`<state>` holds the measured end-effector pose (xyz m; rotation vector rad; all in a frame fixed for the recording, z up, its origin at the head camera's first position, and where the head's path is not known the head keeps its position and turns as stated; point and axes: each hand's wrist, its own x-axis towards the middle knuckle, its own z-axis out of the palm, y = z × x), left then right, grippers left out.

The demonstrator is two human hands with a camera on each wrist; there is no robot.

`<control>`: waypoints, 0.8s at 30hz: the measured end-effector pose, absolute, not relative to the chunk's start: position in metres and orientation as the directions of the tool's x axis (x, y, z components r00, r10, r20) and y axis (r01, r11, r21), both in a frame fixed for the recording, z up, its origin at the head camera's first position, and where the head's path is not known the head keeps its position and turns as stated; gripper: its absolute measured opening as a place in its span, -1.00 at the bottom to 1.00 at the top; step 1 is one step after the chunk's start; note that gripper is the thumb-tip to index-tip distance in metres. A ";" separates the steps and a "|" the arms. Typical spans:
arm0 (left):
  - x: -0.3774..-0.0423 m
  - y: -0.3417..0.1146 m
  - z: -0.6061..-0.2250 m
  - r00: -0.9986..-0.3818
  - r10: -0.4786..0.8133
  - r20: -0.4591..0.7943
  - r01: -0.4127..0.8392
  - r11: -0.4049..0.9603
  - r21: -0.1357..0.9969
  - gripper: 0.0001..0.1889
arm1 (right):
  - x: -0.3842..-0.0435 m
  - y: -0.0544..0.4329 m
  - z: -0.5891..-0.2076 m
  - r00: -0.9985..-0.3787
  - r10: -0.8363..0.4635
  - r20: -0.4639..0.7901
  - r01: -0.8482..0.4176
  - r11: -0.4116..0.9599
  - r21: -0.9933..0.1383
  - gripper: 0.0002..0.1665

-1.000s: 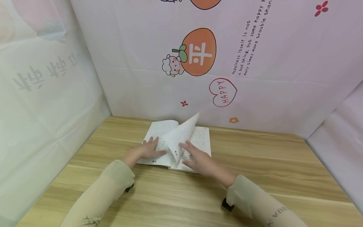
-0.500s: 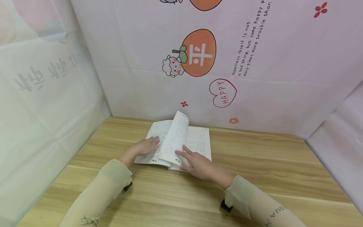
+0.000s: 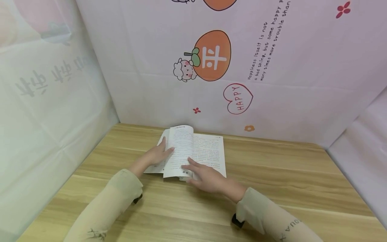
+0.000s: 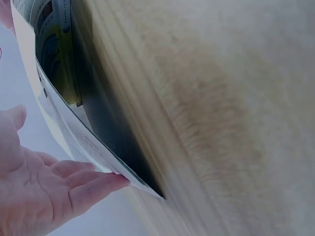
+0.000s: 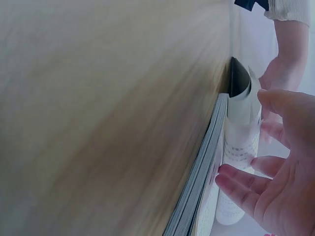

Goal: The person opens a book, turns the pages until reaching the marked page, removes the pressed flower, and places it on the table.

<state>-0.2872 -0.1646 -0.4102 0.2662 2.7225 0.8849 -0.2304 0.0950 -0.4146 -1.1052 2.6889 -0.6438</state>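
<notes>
An open paperback book (image 3: pixel 208 148) lies near the back of the table, printed text on its pages. A curved leaf (image 3: pixel 180 144) lies over much of the left side, its lower edge raised. My left hand (image 3: pixel 154 156) rests on the left side with extended fingers, the thumb reaching onto the leaf's left edge. In the left wrist view, my left hand's fingertips touch the page, and the book's left side bows up from the table. My right hand (image 3: pixel 208 178) is at the lower right, loosely spread fingers touching the leaf near the fold. The right wrist view shows the thick page block (image 5: pixel 202 172).
The wood-grain table (image 3: pixel 272 181) extends to both sides and in front of the book. A printed white cloth (image 3: pixel 145 90) stands right behind it, with another cloth wall (image 3: pixel 54 111) on the left. Black wrist bands (image 3: pixel 237 221) show below the sleeves.
The leaf that stood up slanting to the right has swung left and now lies over the left side. My right hand has moved slightly left; my left thumb has come onto the leaf.
</notes>
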 end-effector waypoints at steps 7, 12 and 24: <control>-0.286 -0.162 -0.409 -0.955 0.248 -0.162 0.101 0.788 0.607 -0.09 | -0.227 0.089 -0.416 -0.677 -0.736 0.025 -0.667 0.599 -0.443 -0.43; -0.285 -0.160 -0.409 -0.954 0.252 -0.160 0.123 0.820 0.559 -0.15 | -0.223 0.084 -0.415 -0.650 -0.759 0.031 -0.689 0.572 -0.445 -0.44; -0.283 -0.156 -0.414 -0.941 0.270 -0.203 0.129 0.842 0.523 -0.25 | -0.217 0.075 -0.412 -0.633 -0.775 -0.009 -0.696 0.573 -0.433 -0.47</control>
